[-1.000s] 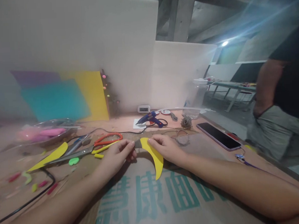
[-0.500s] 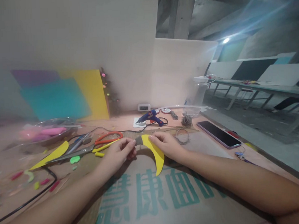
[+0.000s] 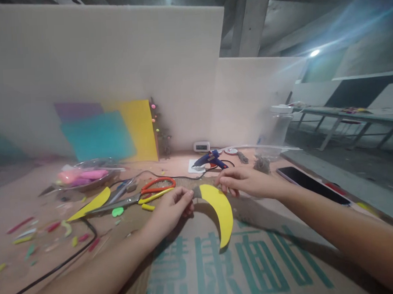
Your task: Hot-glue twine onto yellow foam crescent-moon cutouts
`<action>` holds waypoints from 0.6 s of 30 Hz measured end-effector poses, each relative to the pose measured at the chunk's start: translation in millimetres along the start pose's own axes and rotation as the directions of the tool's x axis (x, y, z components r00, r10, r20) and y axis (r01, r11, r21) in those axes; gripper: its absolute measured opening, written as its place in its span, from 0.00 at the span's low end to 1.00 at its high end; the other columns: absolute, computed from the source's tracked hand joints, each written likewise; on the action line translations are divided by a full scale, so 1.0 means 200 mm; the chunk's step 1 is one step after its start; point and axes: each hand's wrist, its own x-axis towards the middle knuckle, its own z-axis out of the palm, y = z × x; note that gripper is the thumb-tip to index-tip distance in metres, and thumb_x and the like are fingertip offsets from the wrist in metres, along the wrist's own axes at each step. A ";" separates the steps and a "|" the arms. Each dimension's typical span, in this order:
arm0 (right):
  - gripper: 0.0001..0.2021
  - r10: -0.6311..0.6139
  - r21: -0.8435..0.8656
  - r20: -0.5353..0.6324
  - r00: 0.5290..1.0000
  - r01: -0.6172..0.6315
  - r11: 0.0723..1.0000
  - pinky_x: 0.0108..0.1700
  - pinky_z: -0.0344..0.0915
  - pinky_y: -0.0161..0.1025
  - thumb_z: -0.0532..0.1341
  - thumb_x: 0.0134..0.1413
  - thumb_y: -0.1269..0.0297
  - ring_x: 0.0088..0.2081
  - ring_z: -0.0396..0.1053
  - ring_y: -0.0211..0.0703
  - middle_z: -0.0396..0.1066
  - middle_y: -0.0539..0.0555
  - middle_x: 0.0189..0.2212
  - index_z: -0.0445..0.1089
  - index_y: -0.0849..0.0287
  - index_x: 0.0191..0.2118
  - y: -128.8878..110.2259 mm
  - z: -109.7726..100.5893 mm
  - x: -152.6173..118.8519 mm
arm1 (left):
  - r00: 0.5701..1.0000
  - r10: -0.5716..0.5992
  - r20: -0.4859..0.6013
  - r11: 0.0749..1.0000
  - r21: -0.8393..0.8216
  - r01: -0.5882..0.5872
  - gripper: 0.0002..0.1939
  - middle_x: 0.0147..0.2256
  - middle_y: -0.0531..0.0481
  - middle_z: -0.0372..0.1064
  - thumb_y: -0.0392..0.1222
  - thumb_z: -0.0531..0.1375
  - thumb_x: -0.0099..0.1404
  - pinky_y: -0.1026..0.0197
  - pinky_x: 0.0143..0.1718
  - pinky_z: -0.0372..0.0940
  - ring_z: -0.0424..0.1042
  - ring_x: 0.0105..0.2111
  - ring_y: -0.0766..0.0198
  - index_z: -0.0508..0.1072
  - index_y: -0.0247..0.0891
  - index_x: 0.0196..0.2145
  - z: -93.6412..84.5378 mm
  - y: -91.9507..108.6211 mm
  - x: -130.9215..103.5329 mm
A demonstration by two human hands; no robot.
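My left hand (image 3: 175,207) pinches the dark grey end of a yellow banana-shaped paper cut-out (image 3: 224,215) between thumb and fingers. The cut-out curves to the right, and its pointed tip hangs down over the cardboard. Just above its upper edge hovers my right hand (image 3: 239,180), fingers loosely bent and apart, with nothing visible in them; whether a fingertip still brushes the paper is unclear. Left of my left hand lie scissors (image 3: 159,182) with red and yellow handles. A second yellow paper piece (image 3: 96,203) lies against their blades.
Green-lettered cardboard (image 3: 186,279) lies under my hands. Behind it are a blue glue gun (image 3: 210,158), a small digital clock (image 3: 201,146) and a clear jar (image 3: 277,127). A phone (image 3: 312,185) lies right. Clay scraps, a black cord (image 3: 58,268) and a clay-filled bowl (image 3: 86,175) are left.
My right hand has let go of the yellow cut-out and moved slightly up and away. My left hand still holds the grey end. The camera view has turned a little left.
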 end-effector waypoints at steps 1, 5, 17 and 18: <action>0.16 0.014 0.007 -0.009 1.000 -0.013 1.000 0.28 0.60 0.34 0.53 0.61 0.52 0.26 0.63 0.35 0.68 0.50 0.28 0.70 0.60 0.40 0.00 0.00 0.00 | 1.000 0.001 0.000 1.000 -0.004 -0.001 0.18 0.20 0.56 0.64 0.55 0.57 0.62 0.66 0.24 0.56 0.65 0.21 0.69 0.63 0.36 0.28 0.00 0.00 0.00; 0.12 -0.032 -0.035 -0.081 0.996 0.029 0.999 0.28 0.59 0.33 0.57 0.58 0.57 0.27 0.63 0.36 0.67 0.50 0.26 0.70 0.61 0.34 0.05 0.07 0.01 | 1.000 0.004 -0.019 1.000 -0.007 -0.005 0.18 0.20 0.55 0.65 0.55 0.57 0.62 0.66 0.24 0.56 0.64 0.21 0.69 0.64 0.36 0.28 0.01 -0.02 0.00; 0.14 0.078 0.272 -0.274 0.959 0.000 0.962 0.23 0.52 0.31 0.58 0.55 0.54 0.22 0.56 0.33 0.59 0.45 0.20 0.62 0.59 0.27 0.14 0.33 0.05 | 0.996 0.030 -0.082 1.000 0.004 -0.029 0.16 0.21 0.56 0.64 0.52 0.59 0.58 0.66 0.23 0.57 0.62 0.21 0.69 0.66 0.36 0.33 0.01 0.01 0.00; 0.13 0.091 0.273 -0.259 0.962 -0.017 0.962 0.23 0.52 0.31 0.58 0.55 0.55 0.22 0.56 0.33 0.59 0.45 0.20 0.62 0.59 0.27 0.14 0.33 0.06 | 0.996 0.032 -0.081 0.999 0.022 -0.030 0.15 0.21 0.56 0.64 0.52 0.59 0.59 0.66 0.23 0.57 0.62 0.21 0.68 0.65 0.36 0.32 0.01 0.01 0.00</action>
